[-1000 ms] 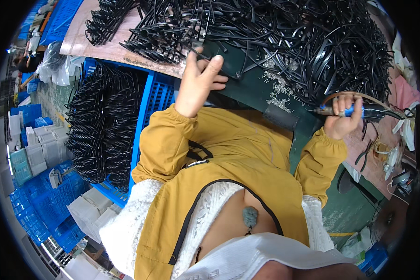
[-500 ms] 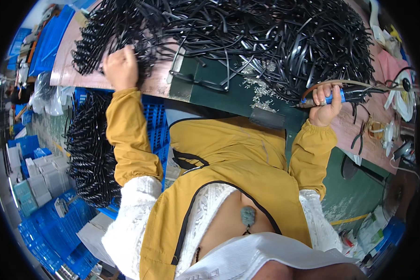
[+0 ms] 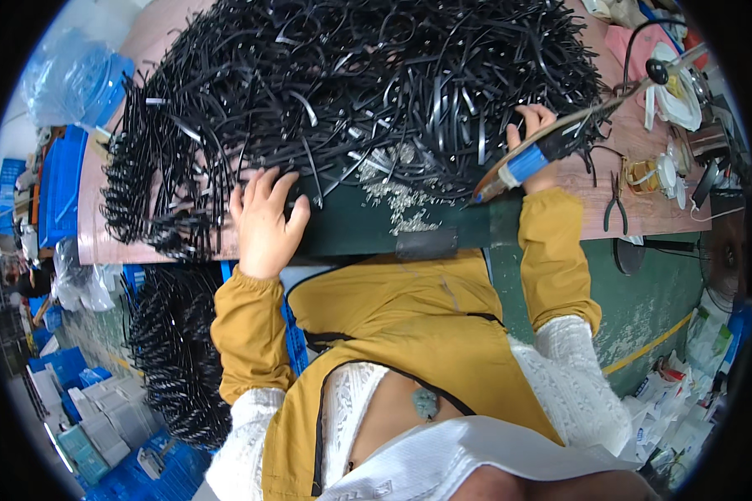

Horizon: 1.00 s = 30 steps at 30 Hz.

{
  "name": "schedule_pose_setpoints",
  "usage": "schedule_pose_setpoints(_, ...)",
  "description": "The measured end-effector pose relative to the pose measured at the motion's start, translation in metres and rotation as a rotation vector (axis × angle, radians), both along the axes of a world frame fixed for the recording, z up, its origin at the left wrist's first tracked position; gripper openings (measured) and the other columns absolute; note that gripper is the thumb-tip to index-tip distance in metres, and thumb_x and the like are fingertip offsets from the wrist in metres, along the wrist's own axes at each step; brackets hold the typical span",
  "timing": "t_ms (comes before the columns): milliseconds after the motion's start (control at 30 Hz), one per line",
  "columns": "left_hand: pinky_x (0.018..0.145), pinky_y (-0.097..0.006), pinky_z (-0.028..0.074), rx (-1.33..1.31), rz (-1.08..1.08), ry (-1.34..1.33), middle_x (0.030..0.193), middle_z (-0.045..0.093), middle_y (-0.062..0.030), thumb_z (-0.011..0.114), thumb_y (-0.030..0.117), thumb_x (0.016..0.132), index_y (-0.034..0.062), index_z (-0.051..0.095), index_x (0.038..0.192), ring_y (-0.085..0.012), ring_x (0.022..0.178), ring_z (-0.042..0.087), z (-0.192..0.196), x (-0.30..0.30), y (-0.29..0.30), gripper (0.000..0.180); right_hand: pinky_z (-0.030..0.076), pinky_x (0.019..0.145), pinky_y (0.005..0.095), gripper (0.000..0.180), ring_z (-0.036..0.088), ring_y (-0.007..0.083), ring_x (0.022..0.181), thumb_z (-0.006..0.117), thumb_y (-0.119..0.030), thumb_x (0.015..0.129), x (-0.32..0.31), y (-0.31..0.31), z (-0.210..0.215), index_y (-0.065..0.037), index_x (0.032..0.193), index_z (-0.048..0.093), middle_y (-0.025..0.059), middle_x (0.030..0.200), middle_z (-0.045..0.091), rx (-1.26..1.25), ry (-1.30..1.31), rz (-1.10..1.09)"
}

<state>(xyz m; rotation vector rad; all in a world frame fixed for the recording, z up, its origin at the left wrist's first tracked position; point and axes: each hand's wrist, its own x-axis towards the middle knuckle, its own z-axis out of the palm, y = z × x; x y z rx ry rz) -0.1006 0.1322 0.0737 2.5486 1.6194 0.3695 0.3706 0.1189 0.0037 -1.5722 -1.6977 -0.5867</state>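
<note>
My left hand (image 3: 265, 221) lies open, palm down and fingers spread, at the near edge of a big tangled heap of black eyeglass temple arms (image 3: 376, 92). Nothing shows in its grasp. On the right, my right hand (image 3: 536, 146) holds a blue-and-black power screwdriver (image 3: 522, 167), some fingers raised behind it and its tip pointing down-left over the dark green mat (image 3: 334, 238). A cord or hose runs up-right from the tool. Beside the tip lies a scatter of small shiny pieces (image 3: 397, 204), too small to make out.
More black eyewear parts (image 3: 171, 367) hang or stand in a pile below the table's left side. Pliers (image 3: 616, 209) and a small spool (image 3: 641, 175) lie at the right on the pinkish tabletop (image 3: 576, 221). Blue crates and white boxes (image 3: 104, 409) stand at lower left.
My left hand has come from the pile at the left to the mat's left edge, its fingers now spread. The glasses seen on the mat no longer show. The view has shifted.
</note>
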Motion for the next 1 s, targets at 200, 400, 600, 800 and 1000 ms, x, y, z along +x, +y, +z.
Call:
schedule_pose_setpoints(200, 0.089, -0.042, 0.054, 0.08, -0.165, -0.403, 0.11, 0.07, -0.019, 0.065, 0.02, 0.095, 0.0011, 0.071, 0.111, -0.0373, 0.104, 0.068, 0.07, 0.113, 0.093, 0.025, 0.053, 0.084, 0.0453, 0.023, 0.064, 0.0345, 0.098, 0.072, -0.01, 0.076, 0.016, 0.009, -0.021, -0.01, 0.099, 0.07, 0.0155, 0.11, 0.063, -0.03, 0.263, -0.116)
schedule_pose_setpoints(400, 0.091, -0.047, 0.055, 0.229, -0.01, 0.249, 0.113, 0.07, -0.0142, 0.061, 0.032, 0.094, 0.0052, 0.072, 0.109, -0.0338, 0.113, 0.065, 0.038, 0.236, 0.221, 0.032, 0.051, 0.066, 0.0314, 0.024, 0.061, 0.0189, 0.073, 0.069, -0.003, 0.085, 0.021, -0.001, -0.003, -0.006, 0.108, 0.063, 0.0068, 0.094, 0.061, 0.171, 0.632, 0.044)
schedule_pose_setpoints(600, 0.085, -0.051, 0.057, 0.138, 0.121, 0.109, 0.103, 0.074, -0.0223, 0.062, 0.02, 0.091, 0.0052, 0.074, 0.105, -0.0422, 0.099, 0.071, 0.071, 0.202, 0.215, 0.024, 0.056, 0.071, 0.0441, 0.039, 0.07, 0.0357, 0.08, 0.067, -0.009, 0.091, 0.014, -0.007, 0.001, -0.005, 0.129, 0.058, 0.0158, 0.084, 0.069, -0.034, 0.742, -0.176)
schedule_pose_setpoints(800, 0.078, -0.047, 0.056, 0.15, -0.144, 0.087, 0.094, 0.074, -0.0212, 0.062, 0.022, 0.099, 0.0056, 0.075, 0.103, -0.0414, 0.09, 0.071, 0.08, 0.157, 0.183, 0.021, 0.055, 0.069, 0.0314, 0.023, 0.067, 0.0155, 0.073, 0.066, -0.013, 0.1, 0.012, -0.012, 0.033, -0.001, 0.12, 0.068, 0.0087, 0.085, 0.07, 0.023, 1.095, 0.035)
schedule_pose_setpoints(1000, 0.077, -0.034, 0.053, 0.364, -0.183, -0.552, 0.095, 0.075, -0.0158, 0.071, 0.012, 0.096, -0.004, 0.07, 0.09, -0.028, 0.087, 0.071, 0.109, 0.105, 0.108, 0.017, 0.046, 0.074, 0.0241, 0.019, 0.056, 0.0081, 0.077, 0.05, -0.016, 0.11, -0.031, -0.093, 0.073, -0.001, 0.11, 0.061, 0.003, 0.088, 0.067, 0.645, 1.248, 0.107)
